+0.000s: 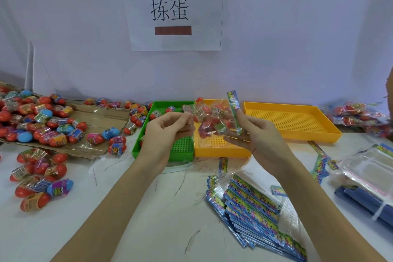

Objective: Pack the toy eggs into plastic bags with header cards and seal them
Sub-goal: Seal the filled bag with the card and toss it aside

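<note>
Clear crinkly bag of glossy red eggs held over the trays, striped header card upright at its right end. Left hand fingers pinch the bag's left corner; right hand fingers curl round the card end. Perforated plastic trays: green, two yellow. White scuffed bench, plain wall with paper sign. Loose eggs on flat cardboard left; stack of empty carded bags near right.

green tray, yellow tray, red eggs
</note>
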A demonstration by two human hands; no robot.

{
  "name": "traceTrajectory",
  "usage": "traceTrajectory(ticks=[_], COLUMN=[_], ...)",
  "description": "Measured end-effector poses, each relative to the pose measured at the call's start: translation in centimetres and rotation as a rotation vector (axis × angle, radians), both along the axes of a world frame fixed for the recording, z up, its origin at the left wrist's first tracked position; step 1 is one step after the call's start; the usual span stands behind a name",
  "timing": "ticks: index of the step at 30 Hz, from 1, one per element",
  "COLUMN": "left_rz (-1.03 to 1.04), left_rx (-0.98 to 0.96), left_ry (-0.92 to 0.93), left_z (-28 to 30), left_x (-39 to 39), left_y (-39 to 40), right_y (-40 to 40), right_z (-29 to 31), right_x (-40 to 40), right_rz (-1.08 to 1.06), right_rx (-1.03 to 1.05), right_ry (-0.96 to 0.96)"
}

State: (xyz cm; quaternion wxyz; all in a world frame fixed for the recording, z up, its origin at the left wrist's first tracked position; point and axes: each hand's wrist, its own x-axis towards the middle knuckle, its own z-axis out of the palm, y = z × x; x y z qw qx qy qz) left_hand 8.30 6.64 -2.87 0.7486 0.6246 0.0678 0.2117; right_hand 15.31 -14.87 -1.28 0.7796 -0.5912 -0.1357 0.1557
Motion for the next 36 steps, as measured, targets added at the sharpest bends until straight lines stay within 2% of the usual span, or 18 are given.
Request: traceTrajectory(ticks=[3,5,8,12,16,18,22,26,28,29,31,33,36], left_rz=[0.083,0.12,0.009,0.033,0.022,-0.003,-0.003,0.077,0.126,0.113,-0.038,-0.183,-0.225], left_rx=[-0.088,-0.01,0.047,0.178,0.287,0.304,0.175,0.123,0.085,0.04,-0.043,0.015,0.075], left_ry=[-0.022,-0.008,0.04,0.039,0.026,0.039,0.016,0.003,-0.005,-0.009,0.007,0.088,0.129], left_z=[0.3,0.4,0.5,0.1,0.0,0.0,0.1,0.0,0.0,0.0,0.2,0.1,-0.3], left_x=[0.1,0.2,0.2,0.0,-0.1,-0.1,-0.1,-0.2,-0.1,-0.1,0.0,0.1,0.1], left_y=[0.6,0.7,-0.7,-1.7,-1.4,-1.4,-1.8,-1.5,-1.1,-0.9,-0.7,-0.7,-0.9], right_y=[-0.3,-0.6,-0.5,-0.1,-0.1,0.1,0.4,0.1,0.0,0.0,0.0,0.0,-0.1], right_z=[-0.1,0.0,-0.2,-0.5,-0.4,-0.5,-0.6,-0.7,-0.8,-0.8,-0.6,-0.6,-0.5], right_x=[0.3,0.6,0.4,0.5,0.5,0.3,0.3,0.5,0.4,0.3,0.1,0.2,0.4], right_rz=[-0.089,-0.09,-0.041,-0.004,-0.004,-0.049,-0.131,-0.012,0.039,0.017,-0.076,-0.138,-0.184], right_rx=[0.001,0.006,0.0,-0.063,-0.245,-0.216,-0.148,-0.216,-0.177,-0.139,-0.071,-0.011,-0.048], right_ry=[-0.022,-0.047,-0.056,-0.072,-0.19,-0.202,-0.172,-0.137,-0.159,-0.168,-0.17,-0.176,-0.218])
